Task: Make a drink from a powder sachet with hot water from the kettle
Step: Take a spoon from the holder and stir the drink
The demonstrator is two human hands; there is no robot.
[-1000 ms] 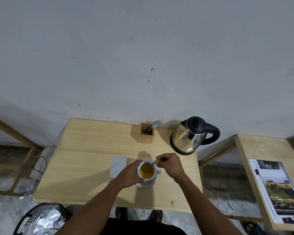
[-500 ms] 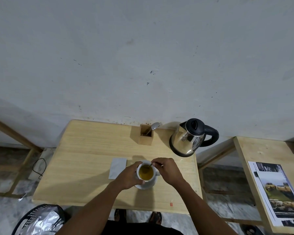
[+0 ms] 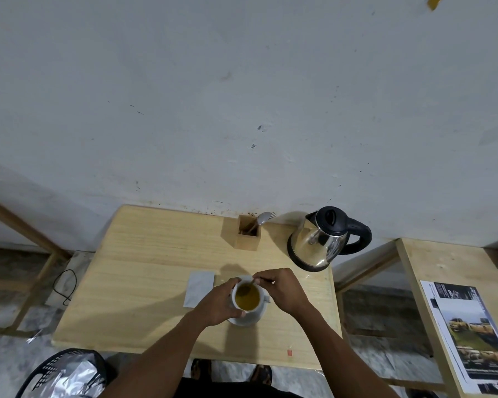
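While the yellow drink turns in the white cup point(image 3: 247, 297), a person stirs it with a small spoon point(image 3: 249, 285), the cup serving here as the fixed point of the scene. The right hand point(image 3: 282, 290) sits just to the right of the cup, its fingertips pinched on the spoon's handle above the far rim; the left hand point(image 3: 220, 303) wraps the cup's left side and steadies it on the saucer point(image 3: 246, 320) beneath.

Compared with a second ago, the spoon has swung from the right part of the cup across toward its far-left side, and the right hand has travelled with it, while the left hand has kept its hold. That sweep reads as stirring in progress rather than a first dip.

A pale sachet point(image 3: 199, 288) lies flat on the wooden table point(image 3: 144, 268) just left of the cup, close beside the left hand; whether it is emptied cannot be told from here. The steel kettle point(image 3: 321, 242) stands beyond the cup and to its right, upright and untouched, and a wooden holder point(image 3: 248, 236) with cutlery stands directly beyond the cup, against the wall.

With liquid already coloured and the kettle set down, pouring appears finished and the task looks close to its end. What likely remains is a few more turns, then lifting the spoon out without dripping; the hot cup on its saucer could slide if the steadying grip loosens.
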